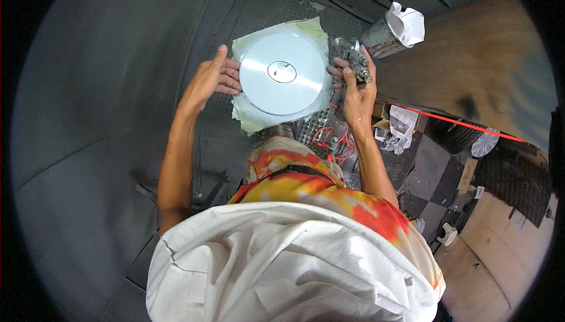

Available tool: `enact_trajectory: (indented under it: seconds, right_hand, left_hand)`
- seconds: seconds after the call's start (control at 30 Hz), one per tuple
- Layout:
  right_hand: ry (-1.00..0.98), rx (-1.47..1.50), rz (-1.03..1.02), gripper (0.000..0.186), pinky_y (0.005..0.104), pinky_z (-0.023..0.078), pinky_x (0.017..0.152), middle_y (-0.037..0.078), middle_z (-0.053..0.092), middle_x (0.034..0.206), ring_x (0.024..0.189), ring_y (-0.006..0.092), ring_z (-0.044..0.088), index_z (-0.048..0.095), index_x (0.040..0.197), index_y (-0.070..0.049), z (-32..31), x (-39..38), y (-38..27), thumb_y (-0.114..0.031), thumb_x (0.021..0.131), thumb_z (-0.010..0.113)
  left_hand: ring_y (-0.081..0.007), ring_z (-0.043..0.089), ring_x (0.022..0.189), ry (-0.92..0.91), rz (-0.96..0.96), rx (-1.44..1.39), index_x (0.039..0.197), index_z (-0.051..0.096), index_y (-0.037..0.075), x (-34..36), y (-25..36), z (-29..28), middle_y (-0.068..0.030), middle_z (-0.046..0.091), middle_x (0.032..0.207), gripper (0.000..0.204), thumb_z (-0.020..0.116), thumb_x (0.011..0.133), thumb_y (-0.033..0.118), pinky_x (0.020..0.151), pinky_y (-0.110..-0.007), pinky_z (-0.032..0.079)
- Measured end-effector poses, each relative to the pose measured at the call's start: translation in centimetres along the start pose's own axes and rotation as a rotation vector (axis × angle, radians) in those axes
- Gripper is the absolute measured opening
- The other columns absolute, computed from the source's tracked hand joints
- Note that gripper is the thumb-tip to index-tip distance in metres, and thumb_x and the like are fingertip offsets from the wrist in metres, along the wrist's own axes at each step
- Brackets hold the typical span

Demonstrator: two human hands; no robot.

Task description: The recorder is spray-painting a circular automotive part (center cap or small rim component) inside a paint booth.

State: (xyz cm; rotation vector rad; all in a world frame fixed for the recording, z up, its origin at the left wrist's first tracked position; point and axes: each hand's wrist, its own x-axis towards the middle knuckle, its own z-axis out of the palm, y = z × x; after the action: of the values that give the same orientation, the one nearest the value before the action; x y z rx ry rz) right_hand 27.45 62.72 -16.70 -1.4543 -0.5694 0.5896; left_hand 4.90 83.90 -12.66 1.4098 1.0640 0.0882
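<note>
A round, silvery-grey disc with a small ring at its centre lies on a pale, uneven-edged masking sheet. My left hand is beside the disc's left edge, thumb up and fingers stretched toward it; I cannot tell whether the fingertips touch it. On the other side, close to the sheet's right edge, my right hand is closed around a metal spray gun. The gun's lower part is partly hidden by the hand and lost among the dark things below.
A paint-stained can with white paper in it stands at the far right beside a wooden panel. Red hose is coiled below my right hand. A tyre and clear plastic wrapping lie on the right. A dark wall rises on the left.
</note>
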Motion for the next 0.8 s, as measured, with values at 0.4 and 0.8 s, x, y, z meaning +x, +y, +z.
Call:
enact_trajectory:
  seconds: [0.4, 0.8]
  right_hand:
    - [-0.047, -0.007, 0.028, 0.053, 0.0263, 0.052, 0.069, 0.016, 0.066, 0.113, 0.094, 0.0212, 0.069, 0.031, 0.148, -0.006, -0.7, 0.3, -0.9, -0.016, 0.101, 0.053]
    - [-0.007, 0.054, -0.039, 0.053, 0.0261, 0.055, 0.066, 0.015, 0.067, 0.109, 0.092, 0.0206, 0.069, 0.031, 0.149, -0.006, -1.5, 0.1, -4.0, -0.018, 0.101, 0.053]
  left_hand:
    - [-0.0197, 0.067, 0.078, -0.041, 0.052, -0.141, 0.115, 0.058, -0.009, -0.7, 0.1, 0.7, -0.0130, 0.062, 0.092, 0.066, 0.036, 0.103, 0.052, 0.072, -0.033, 0.060]
    - [-0.0156, 0.067, 0.085, -0.204, 0.112, -0.361, 0.120, 0.058, -0.002, 0.8, -0.8, 0.5, -0.0101, 0.066, 0.105, 0.029, 0.059, 0.096, 0.013, 0.075, -0.032, 0.059]
